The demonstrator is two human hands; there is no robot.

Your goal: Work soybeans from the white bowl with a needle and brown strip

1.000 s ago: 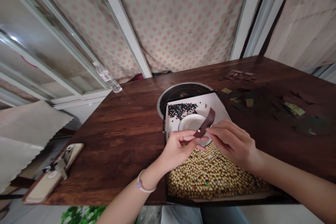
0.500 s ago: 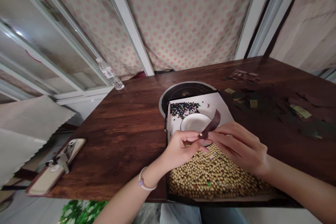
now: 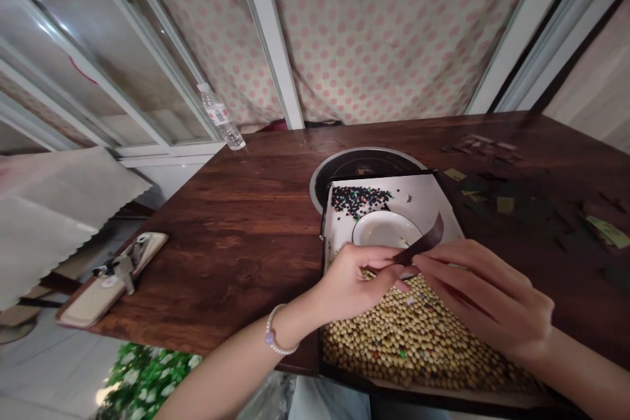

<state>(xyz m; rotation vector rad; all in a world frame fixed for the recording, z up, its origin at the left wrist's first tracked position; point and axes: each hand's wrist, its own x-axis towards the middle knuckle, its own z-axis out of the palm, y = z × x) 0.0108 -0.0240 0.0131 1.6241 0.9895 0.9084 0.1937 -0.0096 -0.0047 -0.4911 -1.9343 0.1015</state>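
Note:
A thin dark brown strip [image 3: 427,238] is pinched between my two hands, its free end curling up to the right. My left hand [image 3: 364,282], with a beaded bracelet at the wrist, grips its lower end between thumb and fingers. My right hand [image 3: 485,292] has its fingertips closed on the strip close to the left thumb. Both hands hover over a black-edged box [image 3: 449,209] with a white lining. Light tan beads [image 3: 394,348] fill its near part. Behind my fingers sits a white dish [image 3: 378,226], partly covered; dark beads [image 3: 359,200] lie in the far left corner.
A round black plate [image 3: 367,161] is set at the back of the wooden table [image 3: 241,236]. Dark scraps and yellow slips [image 3: 505,204] are scattered at right. A plastic bottle [image 3: 222,119] stands at the far edge, and a tray with metal tools [image 3: 123,269] lies at left.
The pale bead seen on the strip between my fingertips no longer shows there; a pale bead is now visible near the dish's rim. The view has shifted, and both hands still hold the strip.

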